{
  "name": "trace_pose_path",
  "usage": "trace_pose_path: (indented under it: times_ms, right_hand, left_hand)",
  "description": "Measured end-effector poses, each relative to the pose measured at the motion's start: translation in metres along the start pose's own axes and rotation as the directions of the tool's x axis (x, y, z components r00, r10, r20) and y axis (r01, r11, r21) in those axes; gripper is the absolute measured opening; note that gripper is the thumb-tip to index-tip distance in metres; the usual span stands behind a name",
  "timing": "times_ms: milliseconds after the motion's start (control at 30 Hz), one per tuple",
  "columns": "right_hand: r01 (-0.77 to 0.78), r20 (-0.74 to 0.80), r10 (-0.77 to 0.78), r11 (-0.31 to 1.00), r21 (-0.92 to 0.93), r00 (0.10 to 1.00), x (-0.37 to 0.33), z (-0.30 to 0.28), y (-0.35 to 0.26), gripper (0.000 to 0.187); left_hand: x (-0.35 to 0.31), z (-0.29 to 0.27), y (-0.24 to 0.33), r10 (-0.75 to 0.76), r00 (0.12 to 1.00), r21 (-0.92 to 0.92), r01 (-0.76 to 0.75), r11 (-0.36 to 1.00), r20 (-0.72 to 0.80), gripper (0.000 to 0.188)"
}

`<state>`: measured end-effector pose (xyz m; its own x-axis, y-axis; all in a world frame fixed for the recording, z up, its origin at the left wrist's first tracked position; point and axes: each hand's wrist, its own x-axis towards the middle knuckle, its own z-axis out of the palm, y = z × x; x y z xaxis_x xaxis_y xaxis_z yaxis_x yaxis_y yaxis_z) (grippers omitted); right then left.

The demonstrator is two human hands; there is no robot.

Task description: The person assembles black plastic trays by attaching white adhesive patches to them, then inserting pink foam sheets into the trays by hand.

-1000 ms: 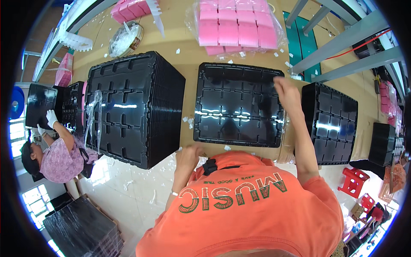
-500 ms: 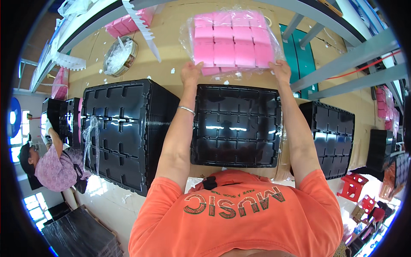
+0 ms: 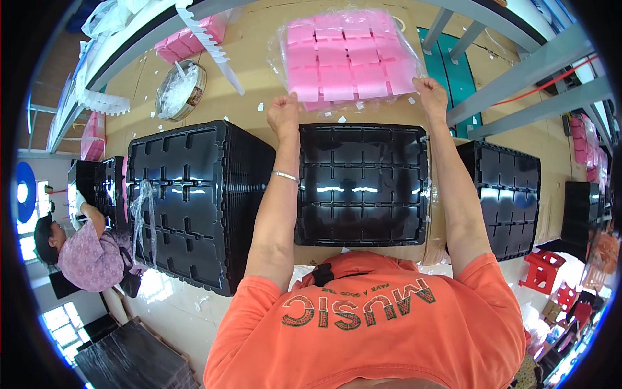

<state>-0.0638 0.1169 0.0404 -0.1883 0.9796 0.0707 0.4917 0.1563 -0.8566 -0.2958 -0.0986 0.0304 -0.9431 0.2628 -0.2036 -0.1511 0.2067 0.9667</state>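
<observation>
Pink foam blocks [image 3: 346,55] lie in rows inside a transparent plastic bag [image 3: 280,58] on the cardboard-covered table, beyond the middle black tray. My left hand [image 3: 284,115] is closed at the bag's near left corner, fingertips pinched on the film. At the near right corner my right hand [image 3: 432,98] pinches the film too, with thumb and fingers together. Both arms reach forward on either side of the black compartment tray [image 3: 361,185], which sits right in front of me. The film between the fingers is thin and hard to make out.
Tall stacks of black trays stand at left [image 3: 178,194] and right [image 3: 508,201]. A round tin [image 3: 181,91] holds plastic scraps. Grey metal frame bars [image 3: 531,110] cross the right side, above green mats [image 3: 453,78]. A person in a patterned top [image 3: 91,259] works at far left.
The bag of pink foam now lies slightly skewed, its near left part lower. My hands have drawn slightly apart, the left one moving outward and the right one a little up.
</observation>
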Motion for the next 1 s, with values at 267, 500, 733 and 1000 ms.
trace_pose_path:
  times_ms: [267, 500, 733, 1000]
  right_hand:
    - [-0.288, 0.216, 0.223, 0.895, 0.341, 0.951, -0.113, -0.058, 0.002, 0.025]
    - [-0.341, 0.247, 0.269, 0.883, 0.324, 0.931, -0.194, -0.091, 0.045, 0.021]
    - [-0.323, 0.22, 0.295, 0.941, 0.101, 0.93, -0.256, -0.106, 0.08, 0.017]
    - [-0.058, 0.235, 0.104, 0.98, -0.191, 0.966, -0.288, -0.12, 0.091, 0.018]
  left_hand:
    - [-0.096, -0.057, -0.004, -0.058, 0.98, -0.099, 0.078, 0.992, 0.19, 0.036]
    - [-0.163, -0.111, -0.038, -0.021, 0.926, 0.274, -0.09, 0.958, 0.377, 0.06]
    - [-0.19, -0.142, -0.084, -0.068, 0.905, 0.443, -0.138, 0.886, 0.419, 0.046]
    - [-0.198, -0.158, -0.114, -0.069, 0.905, 0.633, -0.237, 0.737, 0.419, 0.044]
